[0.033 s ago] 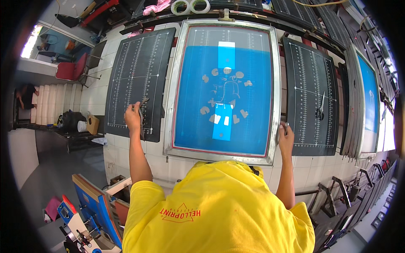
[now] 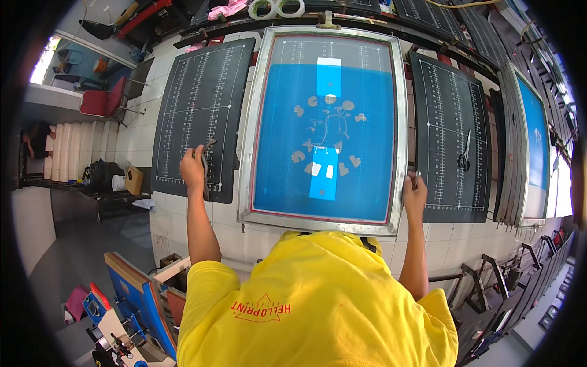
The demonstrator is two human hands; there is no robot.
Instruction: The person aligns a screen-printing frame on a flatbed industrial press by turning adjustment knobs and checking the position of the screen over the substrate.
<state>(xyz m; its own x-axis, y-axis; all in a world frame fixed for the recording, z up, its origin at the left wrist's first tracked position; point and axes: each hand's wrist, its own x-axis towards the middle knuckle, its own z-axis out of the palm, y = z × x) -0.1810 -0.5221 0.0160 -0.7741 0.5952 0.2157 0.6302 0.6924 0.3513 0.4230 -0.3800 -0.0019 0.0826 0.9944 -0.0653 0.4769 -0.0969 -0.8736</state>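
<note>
A silk-screen frame (image 2: 398, 122) with blue mesh lies in front of me. Small pale shapes ring a line drawing in the mesh, and two bright blue strips show through it. My left hand (image 2: 192, 171) is closed over the dark platen left of the frame, its fingers pinched at a narrow grey metal tool (image 2: 205, 165) whose exact kind I cannot make out. Beside the frame's lower right edge, my right hand (image 2: 416, 194) is closed with a small metallic piece (image 2: 418, 175) at its fingertips; most of it is hidden.
Dark ruled platens flank the frame, one on the left (image 2: 192, 85) and one on the right (image 2: 443, 92). Scissors (image 2: 465, 156) lie on the right one. Tape rolls (image 2: 262, 8) stand at the back. More framed screens (image 2: 532, 131) lean far right. Another person (image 2: 38, 139) is far left.
The screen frame and platens sit very slightly higher in view. The grey tool by my left hand shows at a slightly different angle. Both hands stay closed in nearly the same places.
</note>
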